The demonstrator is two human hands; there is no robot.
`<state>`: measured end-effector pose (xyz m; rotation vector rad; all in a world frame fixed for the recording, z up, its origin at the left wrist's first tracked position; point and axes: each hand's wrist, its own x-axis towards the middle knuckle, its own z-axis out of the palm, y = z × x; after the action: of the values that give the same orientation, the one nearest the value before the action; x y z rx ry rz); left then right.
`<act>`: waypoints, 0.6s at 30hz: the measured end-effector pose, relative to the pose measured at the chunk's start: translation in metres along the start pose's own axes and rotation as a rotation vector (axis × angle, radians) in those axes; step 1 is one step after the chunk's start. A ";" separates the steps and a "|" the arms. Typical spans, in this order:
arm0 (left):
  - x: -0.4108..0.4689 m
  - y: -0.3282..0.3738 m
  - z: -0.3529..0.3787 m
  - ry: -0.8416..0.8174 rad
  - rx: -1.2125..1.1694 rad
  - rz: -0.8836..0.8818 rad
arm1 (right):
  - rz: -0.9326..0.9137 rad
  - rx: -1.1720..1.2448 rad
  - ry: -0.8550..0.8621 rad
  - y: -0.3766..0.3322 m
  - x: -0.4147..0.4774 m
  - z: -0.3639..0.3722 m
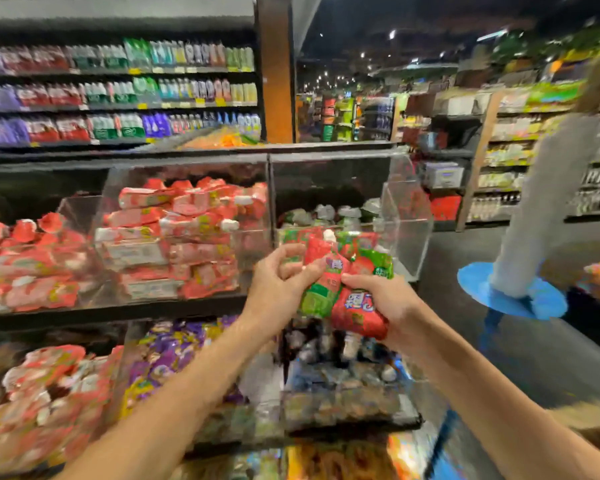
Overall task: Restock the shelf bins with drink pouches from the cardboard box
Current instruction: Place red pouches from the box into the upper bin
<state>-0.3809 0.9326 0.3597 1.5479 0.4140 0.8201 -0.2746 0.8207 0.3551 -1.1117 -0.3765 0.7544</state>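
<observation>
Head view. Motion blur throughout; print on packs unreadable.

Held up just in front of the right-hand clear bin (pixel 409 216): a clutch of drink pouches (pixel 338 271), red and green mixed, one white cap (pixel 329 234) poking up at top. Count unclear.

Left hand (pixel 281 278): fingers curled, pinching the red pouch at the clutch's left edge. Right hand (pixel 378 296): wrapped over the lower right side, thumb on top, a red pouch bulging out below the palm. Both closed on the pouches, neither free.

Bulk of the clutch between the two grips and above them, tops about level with the bin's front lip. Not inside yet.

Inside that bin: green and pale pouches (pixel 326 214) lying low, room above. Next bin to the left (pixel 187 174): stacked high with red packs (pixel 187 230).

Step in hand, by judgement: squaring or sorting the clutch before loading. To do it well:
- lift clear over the lip
- lay flat on the pile
- let go with the left pinch first, right supporting from below
- match colours to bins, splitting red from green if needed

Cardboard box: not surely in view.
</observation>
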 end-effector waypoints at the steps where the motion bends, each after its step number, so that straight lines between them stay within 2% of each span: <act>1: -0.003 0.004 0.010 -0.065 0.084 0.036 | 0.012 -0.011 0.020 -0.006 0.002 -0.013; 5: 0.003 0.011 0.031 -0.181 0.410 0.102 | 0.018 -0.035 0.013 -0.032 0.011 -0.041; 11: 0.031 0.032 0.026 -0.136 0.359 0.104 | 0.031 0.053 -0.163 -0.059 0.019 -0.045; 15: 0.065 0.050 0.009 -0.081 0.266 0.137 | -0.051 0.037 -0.035 -0.094 0.031 -0.047; 18: 0.085 0.063 -0.002 -0.004 0.279 0.194 | -0.087 0.076 -0.038 -0.120 0.044 -0.052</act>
<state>-0.3373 0.9823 0.4419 1.8706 0.3910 0.9383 -0.1693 0.7889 0.4377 -1.0046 -0.4224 0.7080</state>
